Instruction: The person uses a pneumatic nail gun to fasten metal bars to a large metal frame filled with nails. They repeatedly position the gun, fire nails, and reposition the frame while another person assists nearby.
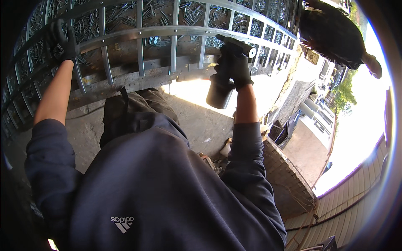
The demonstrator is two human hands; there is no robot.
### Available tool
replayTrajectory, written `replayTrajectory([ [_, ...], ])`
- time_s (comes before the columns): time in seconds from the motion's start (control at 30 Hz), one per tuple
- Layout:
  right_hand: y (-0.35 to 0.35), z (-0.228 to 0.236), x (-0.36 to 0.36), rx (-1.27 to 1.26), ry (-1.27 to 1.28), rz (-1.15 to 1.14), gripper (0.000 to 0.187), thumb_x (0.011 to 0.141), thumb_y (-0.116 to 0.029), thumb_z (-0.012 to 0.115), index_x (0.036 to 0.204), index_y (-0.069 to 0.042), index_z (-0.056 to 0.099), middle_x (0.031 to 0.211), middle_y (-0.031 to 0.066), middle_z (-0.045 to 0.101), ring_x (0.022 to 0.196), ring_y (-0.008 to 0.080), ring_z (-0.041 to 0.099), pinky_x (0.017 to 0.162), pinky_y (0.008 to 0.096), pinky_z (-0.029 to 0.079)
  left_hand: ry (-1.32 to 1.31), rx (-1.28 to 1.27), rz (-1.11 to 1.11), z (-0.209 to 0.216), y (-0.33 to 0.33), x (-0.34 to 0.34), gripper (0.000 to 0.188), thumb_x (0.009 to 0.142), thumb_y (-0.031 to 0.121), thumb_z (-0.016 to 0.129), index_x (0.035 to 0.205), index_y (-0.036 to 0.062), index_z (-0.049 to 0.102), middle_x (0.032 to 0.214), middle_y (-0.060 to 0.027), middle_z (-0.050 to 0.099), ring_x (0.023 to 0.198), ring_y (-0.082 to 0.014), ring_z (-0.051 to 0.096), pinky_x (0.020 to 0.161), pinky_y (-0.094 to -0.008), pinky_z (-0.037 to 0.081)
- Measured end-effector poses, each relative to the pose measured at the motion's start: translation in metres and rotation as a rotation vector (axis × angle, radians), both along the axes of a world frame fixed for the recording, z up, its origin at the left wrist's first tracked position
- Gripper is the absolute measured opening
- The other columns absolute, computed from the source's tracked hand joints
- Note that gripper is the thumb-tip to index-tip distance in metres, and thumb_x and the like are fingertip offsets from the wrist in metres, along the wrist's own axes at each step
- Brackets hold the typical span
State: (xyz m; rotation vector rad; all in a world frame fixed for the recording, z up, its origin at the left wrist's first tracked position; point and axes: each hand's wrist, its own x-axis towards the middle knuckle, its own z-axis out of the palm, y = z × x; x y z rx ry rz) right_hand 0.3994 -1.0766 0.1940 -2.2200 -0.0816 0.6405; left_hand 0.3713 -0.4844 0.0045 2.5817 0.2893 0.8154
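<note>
So the big thing here is a silvery metal frame (157, 30), kinda like a wide ladder: long curvy-looking rails (fisheye, so don't trust the bend) with flat crossbars riding over them, stretching across the whole top of the view above a brown surface (161, 16). It's pretty shiny where the light catches it, duller over on the left. Next is a chunky black handheld tool (219, 94), at the frame's near side, right of middle, with a fat cylinder hanging down and a pale round end. The gloved right hand (236, 65) has its fingers wrapped around it. The gloved left hand (63, 46) is at the frame's left part; can't tell if those fingers are clamped, too dark. Loads of skinny metal pieces (119, 12) show through the gaps, plus tiny round dots (140, 33) along the near rail.
</note>
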Motion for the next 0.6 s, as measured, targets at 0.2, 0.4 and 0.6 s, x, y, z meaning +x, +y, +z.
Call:
replayTrajectory([
  [0.2,-0.014,-0.029,0.028,-0.027,0.293,-0.152,0.037,0.076,-0.026,0.077,0.109,-0.009,0.069,0.107,0.0074,0.073,0.097,0.0252,0.072,0.074,0.0395,0.060,0.032,-0.042,-0.032,0.003,0.000,0.001,0.056,0.104,0.040,0.058,0.152,0.0163,0.045,0.159,-0.0126,0.034,0.149,-0.0370,0.025,0.121,-0.0526,0.019],
  [0.4,-0.002,-0.025,0.030,-0.044,0.194,-0.079,0.033,0.088,-0.020,0.070,0.118,-0.008,0.066,0.097,0.0078,0.070,0.083,0.0224,0.071,0.066,0.0372,0.059,0.098,0.072,0.024,0.008,0.003,-0.002,0.055,0.104,0.044,0.055,0.150,0.0167,0.047,0.160,-0.0111,0.036,0.149,-0.0346,0.029,0.122,-0.0523,0.020],
  [0.6,0.017,0.000,0.035,0.050,0.292,-0.171,0.024,0.096,-0.016,0.065,0.119,-0.008,0.065,0.083,0.0071,0.067,0.070,0.0198,0.068,0.059,0.0337,0.057,0.160,0.143,0.073,0.014,0.003,-0.002,0.057,0.104,0.049,0.052,0.152,0.0187,0.047,0.158,-0.0098,0.041,0.152,-0.0328,0.029,0.123,-0.0498,0.023],
])
